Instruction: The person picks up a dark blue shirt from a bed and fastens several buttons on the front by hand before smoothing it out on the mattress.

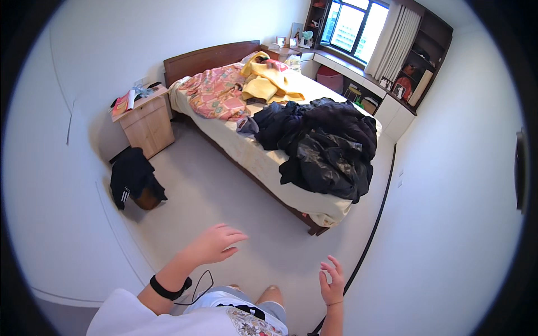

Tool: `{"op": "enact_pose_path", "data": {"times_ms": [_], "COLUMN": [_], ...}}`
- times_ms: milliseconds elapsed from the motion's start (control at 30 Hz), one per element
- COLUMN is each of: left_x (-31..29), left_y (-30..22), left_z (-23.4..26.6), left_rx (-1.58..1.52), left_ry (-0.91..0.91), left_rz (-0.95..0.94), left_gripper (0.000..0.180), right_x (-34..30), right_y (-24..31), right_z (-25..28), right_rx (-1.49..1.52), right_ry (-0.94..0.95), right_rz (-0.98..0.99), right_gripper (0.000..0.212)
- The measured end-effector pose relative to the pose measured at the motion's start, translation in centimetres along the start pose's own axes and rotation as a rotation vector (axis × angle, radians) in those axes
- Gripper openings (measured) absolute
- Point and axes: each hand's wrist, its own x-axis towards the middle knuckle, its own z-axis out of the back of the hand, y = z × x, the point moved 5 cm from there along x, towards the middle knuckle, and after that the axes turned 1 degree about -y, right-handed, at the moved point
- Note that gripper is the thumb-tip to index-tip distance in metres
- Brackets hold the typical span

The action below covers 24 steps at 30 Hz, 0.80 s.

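Both my hands are raised in front of me over the floor, and neither touches anything. My left hand (216, 245) is held palm down, fingers stretched toward the right, with a black band (165, 288) on the wrist. Its fingers are apart from the thumb and hold nothing. My right hand (332, 280) points upward with fingers spread and slightly bent, also holding nothing. Beyond them stands a bed (241, 154) with a pale sheet. A heap of black clothes (336, 151) covers its near right part. Farther back lie a pink patterned quilt (216, 95) and a yellow blanket (269, 84).
A wooden nightstand (148, 126) stands left of the bed, bearing papers and a plastic bag. Dark clothing (134, 176) is draped over a brown object on the floor. Shelves (423, 53), a curtain (395, 39) and an open window (353, 25) are at the far right.
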Motion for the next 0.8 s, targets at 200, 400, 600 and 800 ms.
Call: {"op": "enact_pose_path", "data": {"times_ms": [200,400,600,800], "left_x": [5.0,12.5,20.5,24.8], "left_y": [3.1,2.6,3.7,4.2], "left_z": [-0.4,-1.9,-5.3,-8.0], "left_rx": [0.125,0.224,0.149,0.096], "left_ry": [-0.087,-0.104,0.163,0.235], "left_rz": [0.056,0.248,0.474,0.448], "left_gripper": [0.045,0.056,0.062,0.062], "right_x": [8.1,18.0,26.8,29.6], "right_y": [-6.4,-12.1,-15.5,-20.0], "right_z": [0.4,2.7,4.4,6.4], "right_rx": [0.031,0.096,0.130,0.020], "right_ry": [0.024,0.054,0.168,0.186], "right_rz": [0.017,0.042,0.076,0.159], "right_gripper": [0.025,0.026,0.025,0.026]}}
